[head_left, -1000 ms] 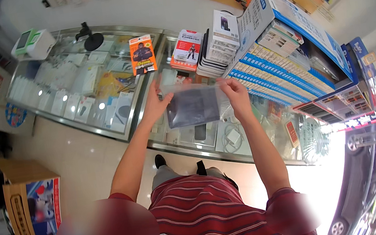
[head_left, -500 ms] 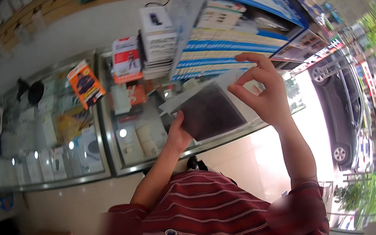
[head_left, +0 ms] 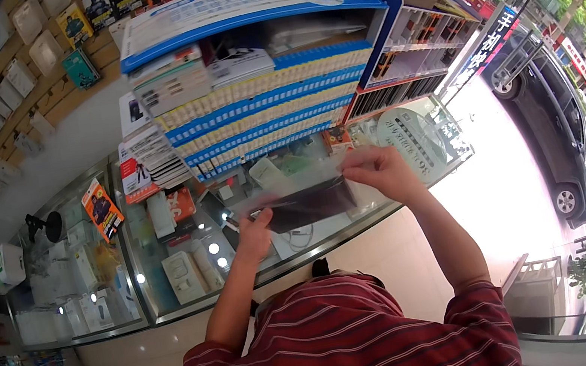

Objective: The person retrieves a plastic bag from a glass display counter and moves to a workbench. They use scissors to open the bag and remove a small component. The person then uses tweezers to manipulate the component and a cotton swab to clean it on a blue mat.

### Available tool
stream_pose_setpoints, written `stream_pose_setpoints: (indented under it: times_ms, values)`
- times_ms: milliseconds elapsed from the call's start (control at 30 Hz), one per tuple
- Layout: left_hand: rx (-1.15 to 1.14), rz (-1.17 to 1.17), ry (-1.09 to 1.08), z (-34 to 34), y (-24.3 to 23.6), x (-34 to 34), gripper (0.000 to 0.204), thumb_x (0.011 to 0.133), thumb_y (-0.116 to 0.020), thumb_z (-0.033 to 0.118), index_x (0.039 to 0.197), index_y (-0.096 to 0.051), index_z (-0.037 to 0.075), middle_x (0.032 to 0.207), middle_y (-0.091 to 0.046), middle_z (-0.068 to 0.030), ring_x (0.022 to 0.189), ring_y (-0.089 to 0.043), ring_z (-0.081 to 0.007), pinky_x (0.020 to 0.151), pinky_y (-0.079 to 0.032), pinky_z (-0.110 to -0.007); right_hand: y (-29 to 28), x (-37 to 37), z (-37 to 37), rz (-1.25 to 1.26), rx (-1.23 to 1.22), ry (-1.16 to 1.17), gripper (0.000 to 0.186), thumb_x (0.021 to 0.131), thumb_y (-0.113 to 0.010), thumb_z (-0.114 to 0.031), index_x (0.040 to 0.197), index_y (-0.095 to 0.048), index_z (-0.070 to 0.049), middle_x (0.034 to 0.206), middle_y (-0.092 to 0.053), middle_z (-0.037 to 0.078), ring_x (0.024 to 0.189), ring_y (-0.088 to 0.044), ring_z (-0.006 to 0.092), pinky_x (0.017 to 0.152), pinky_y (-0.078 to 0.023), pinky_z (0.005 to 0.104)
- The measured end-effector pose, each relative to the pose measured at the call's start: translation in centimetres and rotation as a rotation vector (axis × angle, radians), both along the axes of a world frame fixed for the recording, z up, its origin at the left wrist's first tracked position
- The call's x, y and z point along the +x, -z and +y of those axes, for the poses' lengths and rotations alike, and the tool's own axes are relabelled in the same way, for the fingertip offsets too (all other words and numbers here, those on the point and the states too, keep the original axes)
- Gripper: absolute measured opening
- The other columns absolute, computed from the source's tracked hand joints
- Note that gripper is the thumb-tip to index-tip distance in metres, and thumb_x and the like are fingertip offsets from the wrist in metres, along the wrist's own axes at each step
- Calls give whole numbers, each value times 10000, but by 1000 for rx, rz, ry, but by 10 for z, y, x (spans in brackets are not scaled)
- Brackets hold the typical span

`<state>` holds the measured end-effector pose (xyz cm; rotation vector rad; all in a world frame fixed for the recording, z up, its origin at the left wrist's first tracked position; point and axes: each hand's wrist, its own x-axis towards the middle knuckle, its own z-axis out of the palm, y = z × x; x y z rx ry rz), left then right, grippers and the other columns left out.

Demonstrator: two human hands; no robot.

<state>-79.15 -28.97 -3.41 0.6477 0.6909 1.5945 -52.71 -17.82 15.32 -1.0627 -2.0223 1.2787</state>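
Note:
Above the glass counter, both of my hands hold a thin, dark rectangular sheet in a clear plastic sleeve [head_left: 311, 205]. My left hand [head_left: 255, 235] grips its left end, the thumb lying on top. At the opposite end, my right hand [head_left: 381, 172] pinches the clear upper right edge between thumb and fingers. The sheet is tilted, and its pale see-through border is smeared by motion. Whether the dark part is a film or a solid panel I cannot tell.
Beneath my hands runs a glass display counter [head_left: 168, 311] with a metal edge. A blue and white rack [head_left: 248, 9] of packed boxes stands beyond them. To its left are stacked white boxes [head_left: 156, 154] and an orange package [head_left: 101, 210]. A round clear disc [head_left: 410, 137] lies right.
My right hand, raised apart from the sleeve before, has come down and now pinches its right edge. The sheet has tilted flatter. The view has shifted, showing more of the rack.

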Motion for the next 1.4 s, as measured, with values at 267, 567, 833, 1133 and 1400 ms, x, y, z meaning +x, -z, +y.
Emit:
stream_pose_setpoints:
  times_ms: [267, 567, 833, 1133, 1400]
  values:
    - [-21, 607, -60, -13, -22, 2, 183, 881, -708, -1, 1063, -696, 14, 1126, -677, -96, 1033, -628, -159, 835, -504, -268, 105, 62, 17, 170, 31, -106, 88, 882, -699, -45, 954, -730, -5, 996, -710, 72, 959, -650, 176, 863, -493, 305]
    - [196, 966, -215, -22, -55, 10, 109, 889, -690, 5, 998, -688, 17, 1027, -685, -66, 916, -623, -136, 812, -498, -303, 123, 65, 18, 296, -72, -65, 138, 864, -732, -76, 981, -728, -2, 1028, -713, 72, 996, -655, 166, 897, -496, 305]
    - [-107, 785, -203, -18, -76, 8, 122, 942, -645, 46, 1052, -678, 5, 854, -648, -23, 874, -603, -87, 768, -483, -250, 118, 53, 9, 493, -361, 119, 330, 912, -690, -77, 1215, -570, -19, 906, -697, 62, 821, -657, 108, 776, -509, 237]
    - [-119, 1020, 35, -9, -50, -23, 195, 955, -657, 105, 1127, -694, 23, 1037, -645, -41, 927, -611, -113, 799, -482, -250, 135, 56, 27, 307, -509, 22, 204, 938, -663, -136, 1092, -694, -6, 935, -694, 32, 836, -615, 86, 768, -484, 223]
    - [11, 1355, 62, 3, -73, -22, 328, 775, -832, 210, 1040, -714, 57, 1097, -640, -65, 1017, -627, -245, 890, -490, -351, 128, 62, 56, 113, -460, -163, 328, 875, -745, -261, 1085, -725, -11, 1042, -692, 50, 970, -628, 126, 888, -490, 293]
